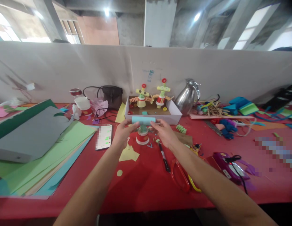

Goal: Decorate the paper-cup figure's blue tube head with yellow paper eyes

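Note:
A light blue paper roll (143,120) lies level between my hands. My left hand (125,133) pinches its left end, and my right hand (165,131) grips its right end. Right below the roll, an upside-down red and white paper cup (142,138) stands on the table, with a green folded paper spring on top that the roll partly hides. Yellow paper scraps (129,153) lie nearer to me. A marker pen (164,157) and red-handled scissors (180,175) are under and beside my right forearm.
Behind my hands a white box (155,119) holds two paper-cup figures (141,102). A steel jug (187,99) stands at its right. Coloured paper sheets (54,163) and a phone (104,137) lie left; a purple device (230,168) with a cable lies right.

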`<state>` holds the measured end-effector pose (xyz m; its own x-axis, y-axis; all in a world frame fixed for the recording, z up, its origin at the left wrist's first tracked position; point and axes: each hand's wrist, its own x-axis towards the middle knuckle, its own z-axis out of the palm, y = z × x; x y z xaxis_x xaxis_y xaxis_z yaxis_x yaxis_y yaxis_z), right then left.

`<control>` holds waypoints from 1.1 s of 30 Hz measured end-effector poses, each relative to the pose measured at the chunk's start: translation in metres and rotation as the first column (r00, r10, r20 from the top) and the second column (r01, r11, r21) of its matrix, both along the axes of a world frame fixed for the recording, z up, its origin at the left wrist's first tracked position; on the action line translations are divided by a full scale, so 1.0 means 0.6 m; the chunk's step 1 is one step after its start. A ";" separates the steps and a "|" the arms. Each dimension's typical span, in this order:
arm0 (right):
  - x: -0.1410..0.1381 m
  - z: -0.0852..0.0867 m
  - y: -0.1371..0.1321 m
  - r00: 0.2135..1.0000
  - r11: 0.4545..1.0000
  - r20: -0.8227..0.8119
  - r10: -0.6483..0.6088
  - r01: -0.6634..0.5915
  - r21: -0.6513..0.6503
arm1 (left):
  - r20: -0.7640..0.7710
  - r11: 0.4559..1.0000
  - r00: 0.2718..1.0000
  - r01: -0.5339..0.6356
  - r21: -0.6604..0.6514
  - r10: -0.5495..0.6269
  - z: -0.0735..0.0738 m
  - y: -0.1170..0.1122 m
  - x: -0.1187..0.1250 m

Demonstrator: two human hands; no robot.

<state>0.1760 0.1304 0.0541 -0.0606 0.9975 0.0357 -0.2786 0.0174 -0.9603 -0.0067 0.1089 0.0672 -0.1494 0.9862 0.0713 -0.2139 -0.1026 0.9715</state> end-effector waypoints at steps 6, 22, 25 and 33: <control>-0.010 -0.003 0.002 1.000 1.000 -0.027 -0.002 0.002 -0.014 | 0.058 0.999 0.998 -0.032 -0.009 0.032 -0.006 0.005 0.014; -0.010 -0.020 -0.005 0.999 0.998 -0.004 -0.053 0.053 -0.024 | 0.027 0.996 0.997 -0.064 -0.055 0.066 -0.030 -0.002 0.007; -0.011 -0.018 -0.002 0.999 0.998 -0.009 -0.052 0.052 -0.020 | 0.026 0.995 0.996 -0.082 -0.053 0.083 -0.021 -0.002 0.009; -0.008 -0.026 -0.006 0.996 0.996 0.047 -0.076 0.078 -0.045 | 0.002 0.990 0.994 -0.110 -0.084 0.110 -0.036 0.002 0.008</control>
